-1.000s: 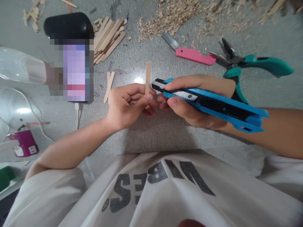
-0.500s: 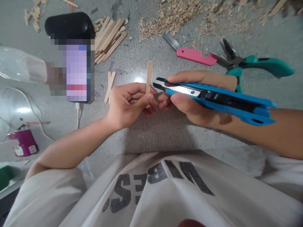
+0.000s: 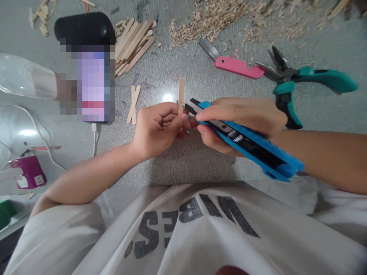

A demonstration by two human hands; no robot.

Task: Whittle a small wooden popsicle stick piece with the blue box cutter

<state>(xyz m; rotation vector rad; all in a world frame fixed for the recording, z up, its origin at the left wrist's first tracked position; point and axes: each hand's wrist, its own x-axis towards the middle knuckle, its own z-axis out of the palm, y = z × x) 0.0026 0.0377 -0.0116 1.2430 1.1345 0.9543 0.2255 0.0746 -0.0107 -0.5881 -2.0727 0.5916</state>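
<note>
Between thumb and fingers, my left hand (image 3: pixel 160 128) pinches the lower end of a wooden craft stick (image 3: pixel 181 91), which points away from me. My right hand (image 3: pixel 237 118) is wrapped round a blue utility knife (image 3: pixel 249 147), its tip pointing left. The knife's tip meets the stick's right side, just above my left thumb. Two more craft sticks (image 3: pixel 133 105) lie crossed on the table, left of my left hand. The lower end of the held stick is hidden by my fingers.
A pile of craft sticks (image 3: pixel 134 46) lies at the back, beside a black case (image 3: pixel 84 28) and a blurred-out phone (image 3: pixel 91 84). Wood shavings (image 3: pixel 212 23) are strewn behind a pink folding razor (image 3: pixel 237 67) and teal-handled pliers (image 3: pixel 318 76). A purple plug adapter (image 3: pixel 28 173) sits left.
The knife has turned in my right hand, its rear end swinging towards me and to the left. My left hand still pinches the craft stick in nearly the same place.
</note>
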